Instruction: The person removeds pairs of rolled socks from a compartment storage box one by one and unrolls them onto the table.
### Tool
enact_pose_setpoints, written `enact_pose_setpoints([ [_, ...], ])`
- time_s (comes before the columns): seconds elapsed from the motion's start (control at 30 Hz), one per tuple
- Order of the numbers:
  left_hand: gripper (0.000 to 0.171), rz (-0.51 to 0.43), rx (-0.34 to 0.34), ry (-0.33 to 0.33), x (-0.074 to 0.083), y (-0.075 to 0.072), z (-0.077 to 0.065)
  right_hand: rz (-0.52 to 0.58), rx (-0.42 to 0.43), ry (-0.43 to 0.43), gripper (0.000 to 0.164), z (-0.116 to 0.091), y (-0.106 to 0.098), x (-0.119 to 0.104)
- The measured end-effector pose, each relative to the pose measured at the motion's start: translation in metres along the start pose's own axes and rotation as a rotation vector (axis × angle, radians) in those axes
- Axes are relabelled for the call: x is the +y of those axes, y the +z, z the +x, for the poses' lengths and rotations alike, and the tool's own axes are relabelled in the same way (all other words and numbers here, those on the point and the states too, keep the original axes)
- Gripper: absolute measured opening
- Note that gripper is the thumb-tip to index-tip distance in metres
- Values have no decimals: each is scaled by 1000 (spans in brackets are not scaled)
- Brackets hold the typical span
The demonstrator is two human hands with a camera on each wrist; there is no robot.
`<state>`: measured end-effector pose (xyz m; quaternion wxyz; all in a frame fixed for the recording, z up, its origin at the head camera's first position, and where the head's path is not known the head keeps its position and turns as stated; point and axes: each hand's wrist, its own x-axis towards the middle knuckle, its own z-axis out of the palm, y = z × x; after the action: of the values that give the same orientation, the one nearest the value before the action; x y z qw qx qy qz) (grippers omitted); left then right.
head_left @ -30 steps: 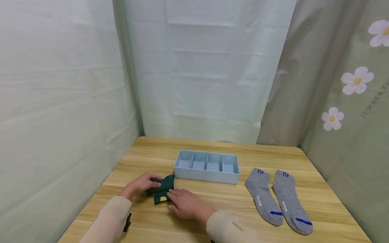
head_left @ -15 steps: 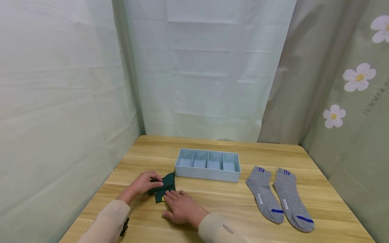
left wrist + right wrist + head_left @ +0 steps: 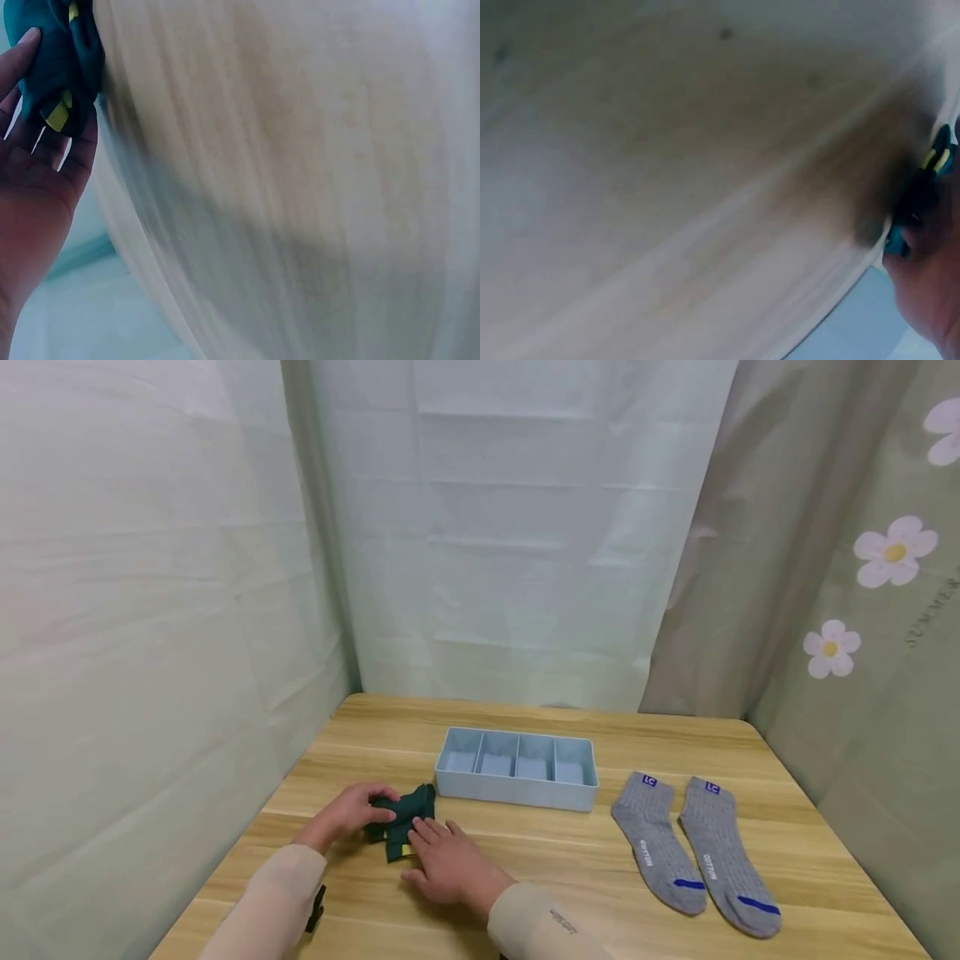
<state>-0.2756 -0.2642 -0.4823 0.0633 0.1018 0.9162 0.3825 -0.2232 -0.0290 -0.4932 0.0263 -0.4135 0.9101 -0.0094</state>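
Note:
Dark green socks (image 3: pixel 411 807) with yellow patches lie partly rolled on the left half of the table. At their left end, my left hand (image 3: pixel 351 812) grips the rolled part, thumb on top. The left wrist view shows its thumb and fingers round the green roll (image 3: pixel 58 71). My right hand (image 3: pixel 453 866) rests on the flat near part, fingers straight, covering some of it. Only a sliver of that hand and the green cloth (image 3: pixel 919 195) shows at the right edge of the right wrist view.
Just behind the green socks stands a light blue box (image 3: pixel 517 789) with several compartments. Two grey socks, a left one (image 3: pixel 656 843) and a right one (image 3: pixel 723 856), lie flat at the right. Curtains surround the wooden table (image 3: pixel 555 868) at the back and sides.
The right hand has shifted slightly left on the green socks, and the left hand has stayed at the roll. The head view has shifted a little. Box and grey socks stay put.

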Motion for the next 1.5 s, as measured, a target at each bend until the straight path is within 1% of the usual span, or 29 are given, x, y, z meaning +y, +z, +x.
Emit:
enact_pose_setpoints([
  [0.1, 19, -19, 0, -19, -1, -1, 3, -12, -36, 5, 68, -2, 0, 1],
  [0.2, 22, -25, 25, -43, -2, -2, 6, -16, -46, 0, 68, -2, 0, 2],
  [0.27, 22, -20, 72, -42, -2, -2, 7, -10, -47, 1, 68, -2, 0, 1],
  [0.33, 20, 6, 123, -36, -2, -1, 8, -5, -51, 4, 68, -2, -1, 1],
  [0.4, 17, 32, 171, -11, -1, 0, 8, -2, -53, 7, 67, -2, -1, 0],
  [0.47, 15, 72, 192, 15, -1, 1, 7, 0, -55, 9, 67, -3, 0, 1],
  [0.53, 16, 110, 182, 50, -2, 2, 6, -1, -55, 10, 67, -2, 1, 2],
  [0.6, 23, 141, 157, 72, -2, 2, 6, -4, -56, 9, 67, -2, 2, 3],
  [0.7, 35, 167, 111, 65, -2, 3, 6, -7, -53, 8, 66, -1, 4, 4],
  [0.8, 39, 162, 92, 38, -1, 2, 9, -10, -45, 2, 66, 0, 5, 4],
  [0.97, 34, 183, 98, 16, -3, -1, 18, -5, -35, -3, 66, 0, 6, 4],
  [1.03, 33, 194, 117, 13, -4, -2, 22, -7, -32, -3, 66, -1, 6, 5],
  [1.1, 29, 198, 162, 21, -6, -2, 26, -11, -33, -3, 65, -1, 7, 5],
  [1.17, 21, 201, 220, 33, -9, -2, 30, -13, -38, -4, 65, -1, 7, 6],
  [1.2, 17, 212, 246, 49, -9, -1, 32, -14, -41, -5, 65, -1, 7, 6],
  [1.27, 10, 232, 278, 70, -10, -2, 32, -8, -48, -8, 65, -1, 6, 5],
  [1.33, 10, 259, 265, 89, -10, -3, 32, -1, -55, -9, 65, -1, 5, 4],
  [1.5, 23, 292, 179, 99, -8, -8, 30, -3, -61, -8, 65, -2, 3, 4],
])
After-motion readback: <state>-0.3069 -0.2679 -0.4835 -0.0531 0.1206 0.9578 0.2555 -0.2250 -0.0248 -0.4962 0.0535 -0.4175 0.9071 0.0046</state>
